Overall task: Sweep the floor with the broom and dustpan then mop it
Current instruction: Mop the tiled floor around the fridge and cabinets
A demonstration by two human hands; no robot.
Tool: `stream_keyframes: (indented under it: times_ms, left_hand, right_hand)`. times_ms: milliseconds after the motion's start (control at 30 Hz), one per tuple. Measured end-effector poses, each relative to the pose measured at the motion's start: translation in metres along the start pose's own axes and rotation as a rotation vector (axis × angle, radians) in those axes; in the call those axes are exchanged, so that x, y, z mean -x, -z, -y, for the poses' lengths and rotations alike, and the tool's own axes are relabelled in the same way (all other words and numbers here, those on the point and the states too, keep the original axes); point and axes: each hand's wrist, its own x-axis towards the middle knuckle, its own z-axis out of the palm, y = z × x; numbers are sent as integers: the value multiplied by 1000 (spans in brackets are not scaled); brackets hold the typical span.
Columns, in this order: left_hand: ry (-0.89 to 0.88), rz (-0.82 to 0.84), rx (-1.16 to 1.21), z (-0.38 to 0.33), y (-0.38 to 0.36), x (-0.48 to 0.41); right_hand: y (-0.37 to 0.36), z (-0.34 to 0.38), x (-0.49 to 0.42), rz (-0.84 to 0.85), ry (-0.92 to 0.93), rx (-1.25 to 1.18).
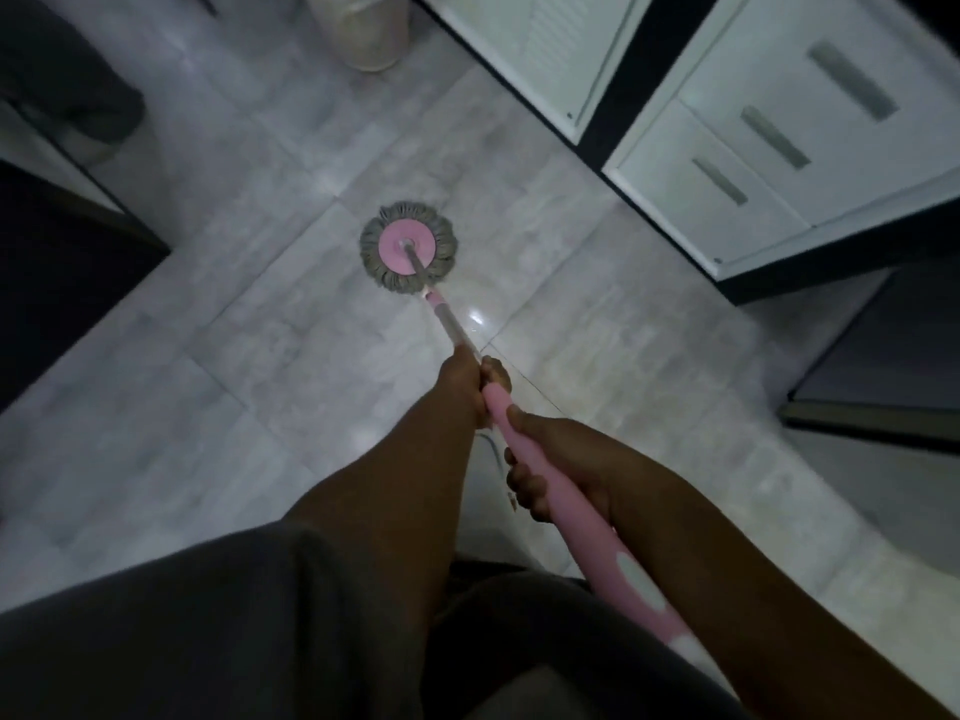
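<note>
Floor (249, 356) of pale glossy tile runs as a diagonal lane between furniture edges: a white cabinet (753, 163) with drawer handles closes the upper right, and a dark block (57, 262) juts in from the left. Widest bare tile lies left of and below the mop head (408, 247), which rests flat on the floor in the middle of the lane (grey strands around a pink disc), apart from both edges.

Mop handle (524, 449) slants from the head down to the lower right. Left hand (467, 387) grips it higher up the pole, where the silver shaft meets the pink sleeve, fingers (496, 371) curled tight around it. Right hand (550, 470) holds the pink part just below, fingers wrapped around it from the left, thumb on top.

A pale round bin (363, 28) stands at the top, near the cabinet corner. Another dark piece (878, 356) edges in at the right, beneath the cabinet. Grey clothing (208, 631) fills the bottom.
</note>
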Motion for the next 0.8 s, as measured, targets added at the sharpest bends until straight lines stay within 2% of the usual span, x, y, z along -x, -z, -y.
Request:
stream_keyframes:
  times_ms: [100,267,433,600,700,800]
  left_hand:
    - [-60,15,131,-35,-17,-1]
    - [-81,20,146,-66,-61,-9]
    - [-74,-9,121,-60,-75,-16]
    - [-112,-32,111,-15,-69,-20]
    - [-121,-42,102,41,-67,-28]
    - [-93,-10,194,108,-59,-28]
  right_hand:
    - [-11,47,-13,-16,-38,91]
    - [0,114,-14,-23,-39,167]
    - [16,119,-10,2,-25,187]
    - [45,90,7,18,-39,228]
    - [84,57,27,-5,-55,207]
    - [125,13,45,-29,-76,245]
